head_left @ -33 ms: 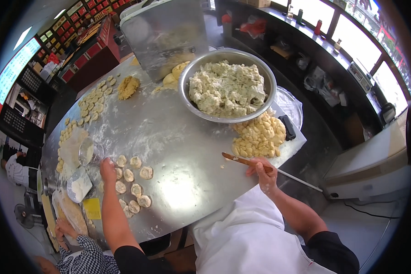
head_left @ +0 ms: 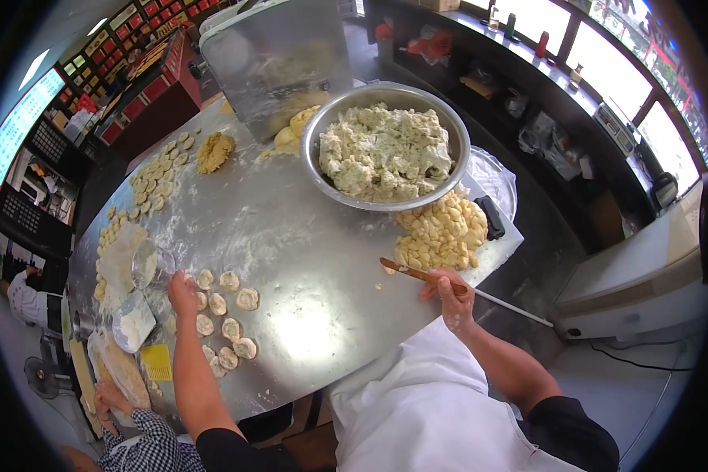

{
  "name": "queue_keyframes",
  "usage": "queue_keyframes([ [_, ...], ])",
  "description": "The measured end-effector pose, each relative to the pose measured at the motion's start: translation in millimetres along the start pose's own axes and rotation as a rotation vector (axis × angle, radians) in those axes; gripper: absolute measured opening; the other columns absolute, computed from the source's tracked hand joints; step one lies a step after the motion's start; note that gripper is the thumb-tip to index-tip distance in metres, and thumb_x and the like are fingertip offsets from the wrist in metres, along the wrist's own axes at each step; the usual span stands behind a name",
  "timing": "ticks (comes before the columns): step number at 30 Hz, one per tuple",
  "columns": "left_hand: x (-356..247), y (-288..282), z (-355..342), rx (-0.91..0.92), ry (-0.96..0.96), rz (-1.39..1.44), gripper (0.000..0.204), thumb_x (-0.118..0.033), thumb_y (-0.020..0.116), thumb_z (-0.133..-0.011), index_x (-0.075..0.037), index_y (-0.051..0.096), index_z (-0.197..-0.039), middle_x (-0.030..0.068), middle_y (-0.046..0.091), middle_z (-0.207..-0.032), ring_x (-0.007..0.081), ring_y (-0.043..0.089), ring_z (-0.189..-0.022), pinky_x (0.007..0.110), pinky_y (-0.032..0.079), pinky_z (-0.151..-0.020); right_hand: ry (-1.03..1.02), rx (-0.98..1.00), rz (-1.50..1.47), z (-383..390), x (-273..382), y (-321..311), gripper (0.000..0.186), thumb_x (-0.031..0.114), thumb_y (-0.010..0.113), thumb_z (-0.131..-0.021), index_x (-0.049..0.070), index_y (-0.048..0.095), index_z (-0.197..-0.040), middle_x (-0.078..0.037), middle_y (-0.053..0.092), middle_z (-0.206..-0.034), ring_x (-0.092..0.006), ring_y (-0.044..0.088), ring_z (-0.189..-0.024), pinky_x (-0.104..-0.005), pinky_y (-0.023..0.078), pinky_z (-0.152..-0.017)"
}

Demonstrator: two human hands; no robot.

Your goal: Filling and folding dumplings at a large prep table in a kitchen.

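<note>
My left hand [head_left: 182,294] is at the left side of the metal table, its fingers closed beside a group of floured filled dough rounds [head_left: 230,328]. What those fingers hold, if anything, is hidden. Close to its fingertips stands a clear round bowl [head_left: 151,265]. My right hand [head_left: 451,295] grips a flat wooden spatula [head_left: 411,271] near the table's front right edge, with the blade pointing left just above the surface. Beyond that hand lies a heap of small yellow dough pieces [head_left: 447,234]. A large steel bowl [head_left: 310,161] of pale, green-flecked filling [head_left: 385,145] stands behind the heap.
Flat dough pieces [head_left: 151,182] and a brown-yellow lump [head_left: 217,152] lie at the far left. Flour in a white tray [head_left: 134,321] and a yellow scraper [head_left: 156,362] are near the left edge. A co-worker's hands [head_left: 112,396] rest by a dough slab [head_left: 126,370].
The whole view has shifted very slightly, so things sit a little further left. Both hands keep their places, and the spatula stays in my right hand.
</note>
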State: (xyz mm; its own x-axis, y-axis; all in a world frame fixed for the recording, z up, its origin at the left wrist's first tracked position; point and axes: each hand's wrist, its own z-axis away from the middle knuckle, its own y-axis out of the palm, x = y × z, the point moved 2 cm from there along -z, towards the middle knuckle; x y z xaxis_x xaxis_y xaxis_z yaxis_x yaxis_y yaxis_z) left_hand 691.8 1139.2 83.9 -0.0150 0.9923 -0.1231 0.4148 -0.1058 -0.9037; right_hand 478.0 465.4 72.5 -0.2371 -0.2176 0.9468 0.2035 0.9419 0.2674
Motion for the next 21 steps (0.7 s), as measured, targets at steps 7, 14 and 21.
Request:
queue_keyframes([
  [7,-304,-70,32,0.187,0.142,0.739,0.029,-0.019,0.068,-0.107,-0.002,0.073,-0.130,0.0131,0.071,-0.112,0.0218,0.067,-0.092,0.035,0.055,-0.081,-0.125,-0.122,-0.092,5,2,-7,0.030,0.018,0.059,-0.113,-0.002,0.069,-0.132,-0.014,0.063,-0.126,-0.0228,0.072,-0.100,-0.0328,0.061,-0.085],
  [14,-478,-24,107,0.190,0.458,0.846,0.030,-0.015,0.078,-0.095,0.000,0.076,-0.121,0.0121,0.066,-0.115,0.0338,0.065,-0.106,0.041,0.057,-0.089,-0.132,-0.144,-0.094,5,5,3,0.028,0.015,0.059,-0.113,-0.002,0.069,-0.132,-0.014,0.062,-0.129,-0.0237,0.072,-0.108,-0.0341,0.063,-0.091],
  [21,-487,7,103,0.215,0.690,0.669,0.028,-0.016,0.078,-0.095,0.002,0.073,-0.116,0.0129,0.068,-0.113,0.0353,0.064,-0.103,0.047,0.055,-0.085,-0.162,-0.204,-0.096,7,3,3,0.026,0.012,0.059,-0.112,-0.003,0.070,-0.131,-0.015,0.061,-0.129,-0.0239,0.072,-0.109,-0.0344,0.063,-0.092],
])
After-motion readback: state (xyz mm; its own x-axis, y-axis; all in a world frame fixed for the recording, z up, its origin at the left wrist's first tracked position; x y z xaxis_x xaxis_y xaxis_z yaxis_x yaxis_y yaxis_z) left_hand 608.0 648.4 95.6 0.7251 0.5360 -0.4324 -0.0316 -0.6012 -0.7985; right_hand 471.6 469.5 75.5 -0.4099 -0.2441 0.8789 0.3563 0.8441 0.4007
